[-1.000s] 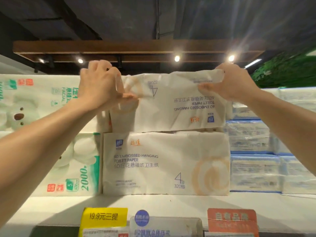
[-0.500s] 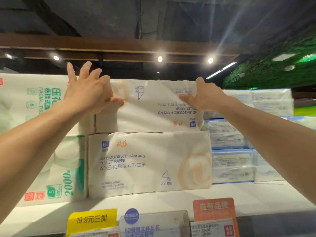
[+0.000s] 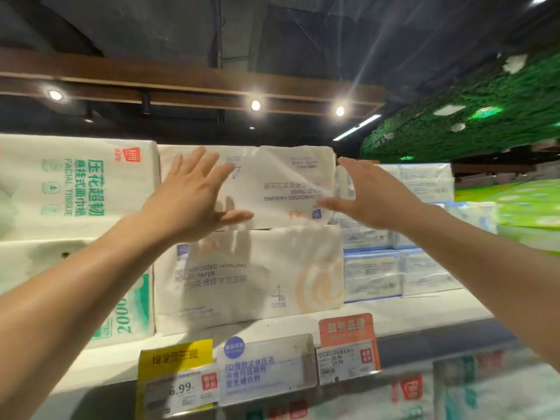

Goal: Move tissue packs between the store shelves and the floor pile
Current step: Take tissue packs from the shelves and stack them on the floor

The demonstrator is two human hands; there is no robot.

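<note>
Cream plastic wrap covers the upper tissue pack (image 3: pixel 272 177), which in the head view lies upside down on a matching lower pack (image 3: pixel 257 283) on the shelf (image 3: pixel 409 310), its long axis running left to right. The left hand (image 3: pixel 191 204), fingers straight and spread, fronts its left end. The right hand (image 3: pixel 372 198), equally flat and holding nothing, flanks its right end; both seem equally near, contact unclear.

Here's the upper toilet paper pack (image 3: pixel 281 180) between left hand (image 3: pixel 188 204) and right hand (image 3: pixel 375 195), cream with blue lettering; lower toilet paper pack (image 3: pixel 257 277) beneath them, cream, orange swirl; facial tissue pack (image 3: pixel 75 183) left of the left hand, white, green print, red logo; tissue packs (image 3: pixel 372 274) under the right hand, pale blue.
</note>
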